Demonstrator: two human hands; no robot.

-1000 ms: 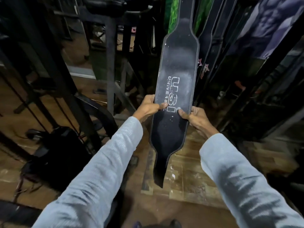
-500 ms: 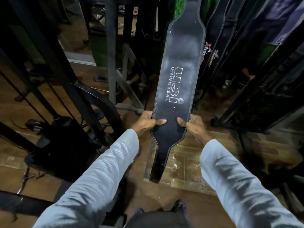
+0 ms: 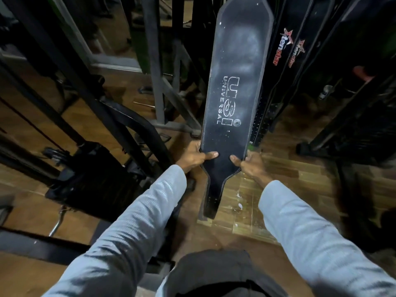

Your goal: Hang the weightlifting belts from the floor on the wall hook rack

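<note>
A wide black weightlifting belt (image 3: 237,82) with white "USI UNIVERSAL" lettering hangs straight down in front of me, its top out of frame. My left hand (image 3: 194,157) grips its left edge near the lower taper, thumb on the front face. My right hand (image 3: 248,162) grips the right edge at the same height. The narrow strap end (image 3: 212,202) dangles below my hands. Two more black belts (image 3: 285,52) with red star logos hang just right of it. The hook rack is out of view.
Black steel gym machine frames (image 3: 156,67) stand left of and behind the belt. A black weight stack (image 3: 94,179) sits on the wooden floor (image 3: 252,206) at lower left. More dark equipment (image 3: 353,129) stands to the right.
Both hands have slid down the hanging belt toward its lower taper, and my view has tilted further down toward the floor.
</note>
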